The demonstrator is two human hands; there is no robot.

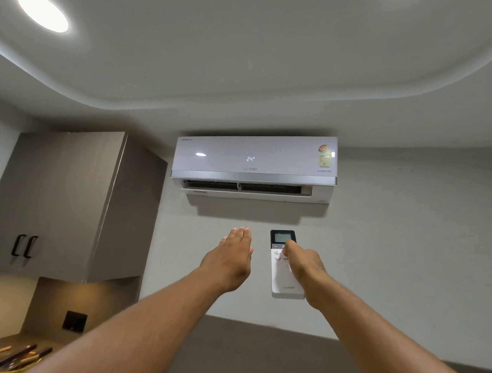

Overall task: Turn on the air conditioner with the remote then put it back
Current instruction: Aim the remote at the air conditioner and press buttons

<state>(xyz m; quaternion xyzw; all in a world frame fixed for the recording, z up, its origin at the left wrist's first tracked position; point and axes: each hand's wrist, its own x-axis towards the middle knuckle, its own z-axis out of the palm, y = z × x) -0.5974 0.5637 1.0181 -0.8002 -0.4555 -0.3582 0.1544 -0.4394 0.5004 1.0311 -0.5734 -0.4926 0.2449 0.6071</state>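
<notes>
A white wall-mounted air conditioner [254, 165] hangs high on the wall ahead. Its front panel shows a lit "24°" and the bottom louvre is open. My right hand [306, 267] is shut on a white remote [284, 279] with a dark screen at its top, pointed up at the unit. My thumb rests on the buttons just below the screen. My left hand [232, 258] is raised beside it, palm away, fingers straight and together, holding nothing.
A grey wall cabinet [63, 202] with two black handles hangs at the left. Below it are a dark wall switch [74, 321] and a counter with a bowl of utensils [11, 359]. A round ceiling light [42, 11] glows upper left.
</notes>
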